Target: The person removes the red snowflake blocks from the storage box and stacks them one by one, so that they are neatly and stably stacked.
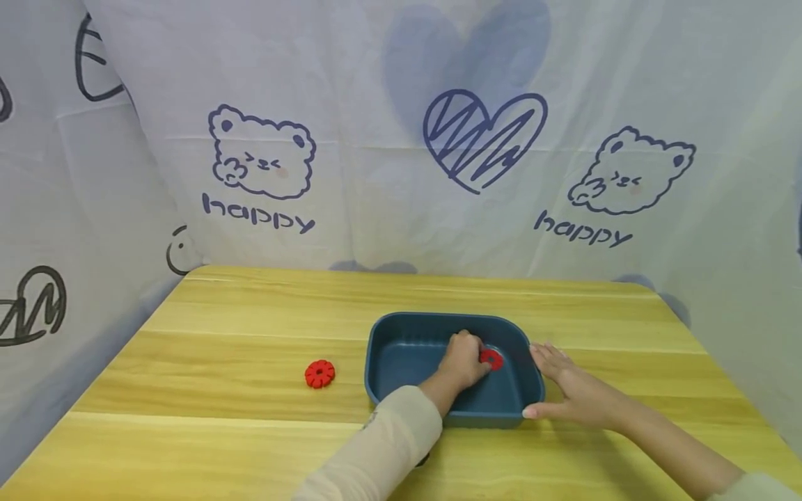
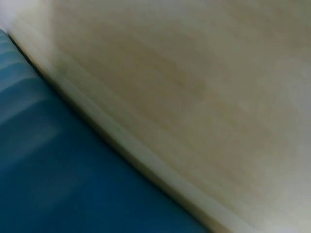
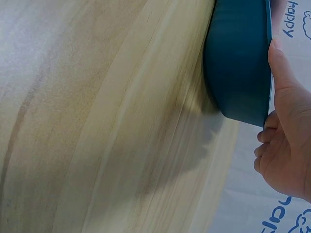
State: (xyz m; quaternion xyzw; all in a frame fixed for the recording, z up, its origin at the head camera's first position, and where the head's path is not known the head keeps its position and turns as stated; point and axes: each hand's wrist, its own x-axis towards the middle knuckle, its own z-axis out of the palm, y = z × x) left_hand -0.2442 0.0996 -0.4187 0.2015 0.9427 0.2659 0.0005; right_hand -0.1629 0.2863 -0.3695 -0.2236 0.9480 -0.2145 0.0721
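In the head view my left hand (image 1: 464, 358) reaches down inside a dark blue rectangular bin (image 1: 401, 317). Its bent fingers and thumb pinch a red notched disc (image 1: 492, 359), a snowflake-type building piece with a hole in the middle, at the bin's right side. The hand covers part of that disc. A second red notched disc (image 1: 319, 374) lies on the table, left of the bin. My right hand (image 1: 573, 390) rests against the bin's right front corner, thumb at the front and extended fingers along the right side. The right wrist view shows this hand (image 3: 294, 141) touching the bin's rim.
Beneath everything is a yellow wood-grain table (image 1: 219, 334). Behind it hangs a white cloth (image 1: 363, 174) printed with bears, hearts and lettering. The left wrist view holds only the blurred blue bin (image 2: 87, 179) and tabletop (image 2: 204, 97).
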